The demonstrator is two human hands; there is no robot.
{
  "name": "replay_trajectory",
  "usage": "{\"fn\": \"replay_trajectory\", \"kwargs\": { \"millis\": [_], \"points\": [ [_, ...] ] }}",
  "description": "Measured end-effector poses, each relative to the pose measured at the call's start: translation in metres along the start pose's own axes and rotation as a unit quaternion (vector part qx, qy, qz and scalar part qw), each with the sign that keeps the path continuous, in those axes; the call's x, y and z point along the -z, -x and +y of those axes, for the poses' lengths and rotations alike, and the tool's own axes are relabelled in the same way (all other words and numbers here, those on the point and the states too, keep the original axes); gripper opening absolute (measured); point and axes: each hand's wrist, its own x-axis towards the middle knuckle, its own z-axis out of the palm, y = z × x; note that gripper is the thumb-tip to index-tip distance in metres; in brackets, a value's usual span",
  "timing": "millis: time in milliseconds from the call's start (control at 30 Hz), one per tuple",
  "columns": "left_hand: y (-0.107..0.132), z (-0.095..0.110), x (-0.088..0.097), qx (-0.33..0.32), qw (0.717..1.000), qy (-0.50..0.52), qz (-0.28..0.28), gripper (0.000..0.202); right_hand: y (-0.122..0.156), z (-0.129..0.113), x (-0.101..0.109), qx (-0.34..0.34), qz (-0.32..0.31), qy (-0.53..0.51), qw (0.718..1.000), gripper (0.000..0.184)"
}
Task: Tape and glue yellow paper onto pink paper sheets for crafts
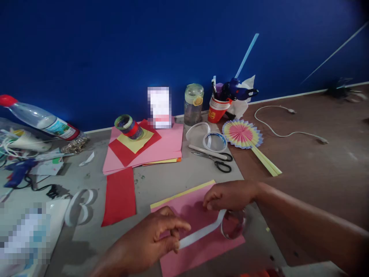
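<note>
My left hand (152,236) pinches the free end of a white tape strip (201,232) pulled out over a pink paper sheet (196,246). My right hand (229,195) is curled over the tape roll (233,225), gripping it at the sheet's right edge. A yellow sheet edge (181,193) shows under the pink one. The strip runs taut between both hands, just above the pink paper.
A red sheet (119,196) lies to the left. Behind are a stack of pink and red papers (161,148) with a tape roll (128,126), scissors (216,161), another tape roll (215,141), a paper fan (243,134), a red cup of tools (217,107), a jar (193,103), a bottle (43,121) and a white cable (288,132).
</note>
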Motion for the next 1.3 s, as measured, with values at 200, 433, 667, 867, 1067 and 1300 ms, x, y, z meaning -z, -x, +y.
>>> {"fn": "replay_trajectory", "kwargs": {
  "millis": [200,433,667,867,1067,1300],
  "points": [
    [0.015,-0.009,-0.017,0.035,0.994,0.014,0.105,0.028,0.057,-0.038,-0.025,0.005,0.133,0.122,0.984,0.027],
    [0.011,-0.017,-0.027,-0.092,0.959,-0.125,0.237,0.019,0.055,-0.039,-0.068,0.069,0.283,0.390,0.873,0.028],
    [0.012,-0.025,-0.032,-0.071,0.924,-0.090,0.364,0.024,0.026,-0.026,-0.066,0.086,0.402,0.453,0.791,0.025],
    [0.010,-0.043,-0.035,-0.032,0.933,-0.057,0.355,0.020,0.014,-0.012,-0.066,0.151,0.471,0.501,0.710,0.024],
    [0.007,-0.064,-0.040,0.052,0.905,0.057,0.418,0.033,0.015,-0.007,-0.063,0.165,0.500,0.435,0.731,0.024],
    [0.008,-0.065,-0.035,-0.026,0.897,-0.058,0.438,0.017,0.015,-0.004,-0.059,0.160,0.497,0.425,0.740,0.020]
  ]
}}
